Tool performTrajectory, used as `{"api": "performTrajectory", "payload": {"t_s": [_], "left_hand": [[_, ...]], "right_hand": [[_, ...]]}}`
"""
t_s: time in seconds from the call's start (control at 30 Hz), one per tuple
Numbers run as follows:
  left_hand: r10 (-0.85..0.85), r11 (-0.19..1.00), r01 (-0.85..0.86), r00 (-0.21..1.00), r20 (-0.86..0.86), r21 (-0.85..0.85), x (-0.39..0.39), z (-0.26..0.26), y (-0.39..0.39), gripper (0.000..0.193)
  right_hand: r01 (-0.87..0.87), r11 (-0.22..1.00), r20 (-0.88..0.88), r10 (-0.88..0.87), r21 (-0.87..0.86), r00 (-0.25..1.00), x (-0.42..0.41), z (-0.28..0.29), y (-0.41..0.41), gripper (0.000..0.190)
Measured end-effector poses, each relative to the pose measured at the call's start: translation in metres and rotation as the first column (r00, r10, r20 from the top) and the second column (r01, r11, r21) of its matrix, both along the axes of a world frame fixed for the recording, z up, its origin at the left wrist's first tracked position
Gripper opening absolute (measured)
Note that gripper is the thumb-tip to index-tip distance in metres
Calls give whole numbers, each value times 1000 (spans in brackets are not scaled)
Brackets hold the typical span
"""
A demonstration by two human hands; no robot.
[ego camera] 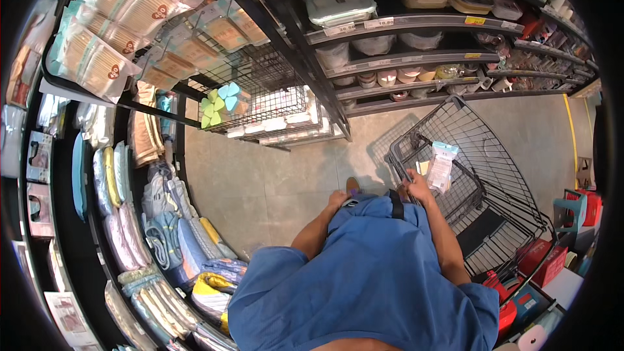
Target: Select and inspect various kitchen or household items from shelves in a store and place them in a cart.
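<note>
My right hand (418, 188) is closed around the handle of a black wire shopping cart (502, 144), which stands at an angle on my right. Beside that hand, a clear plastic packet (441, 168) with a pale blue top rests in the cart's near section. A small yellowish item (422, 168) lies partly hidden behind it. My left hand (337, 199) is at my waist, by the hem of my blue shirt (375, 263). Its fingers are partly hidden, and a small dark object (350, 202) shows next to it.
Shelves (409, 24) with food containers stand ahead. A wire display rack (253, 85) juts out at the front left, with packs of cotton swabs (105, 53) above. Folded textiles (180, 243) fill the left shelving. Red and teal plastic stools (573, 209) are at the right.
</note>
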State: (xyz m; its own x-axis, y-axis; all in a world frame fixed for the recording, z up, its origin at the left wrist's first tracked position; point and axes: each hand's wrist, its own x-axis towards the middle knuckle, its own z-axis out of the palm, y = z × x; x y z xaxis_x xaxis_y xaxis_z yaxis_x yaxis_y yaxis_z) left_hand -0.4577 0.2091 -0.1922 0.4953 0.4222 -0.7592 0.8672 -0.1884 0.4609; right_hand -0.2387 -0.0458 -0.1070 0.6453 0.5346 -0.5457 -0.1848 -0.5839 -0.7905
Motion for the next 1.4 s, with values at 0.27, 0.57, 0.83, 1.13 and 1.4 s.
{"api": "performTrajectory", "payload": {"t_s": [0.27,0.57,0.83,1.13,1.4], "left_hand": [[-115,993,113,953,281,21,-7,-18,14,25],[-4,925,175,893,451,-337,-15,-49,48,14],[-31,914,137,962,271,-383,-11,-46,62,15],[-192,948,233,962,192,-218,9,-58,50,31],[-40,939,87,988,146,-333,8,-39,53,28]], "right_hand": [[-135,975,442,201,-177,874,2,11,8,41],[-21,937,403,171,-350,899,-13,45,12,39],[-17,797,214,182,-604,960,-25,76,-23,47],[181,843,228,-71,-507,971,-49,80,-49,36],[178,825,165,-104,-536,981,-45,73,-42,34]]}}
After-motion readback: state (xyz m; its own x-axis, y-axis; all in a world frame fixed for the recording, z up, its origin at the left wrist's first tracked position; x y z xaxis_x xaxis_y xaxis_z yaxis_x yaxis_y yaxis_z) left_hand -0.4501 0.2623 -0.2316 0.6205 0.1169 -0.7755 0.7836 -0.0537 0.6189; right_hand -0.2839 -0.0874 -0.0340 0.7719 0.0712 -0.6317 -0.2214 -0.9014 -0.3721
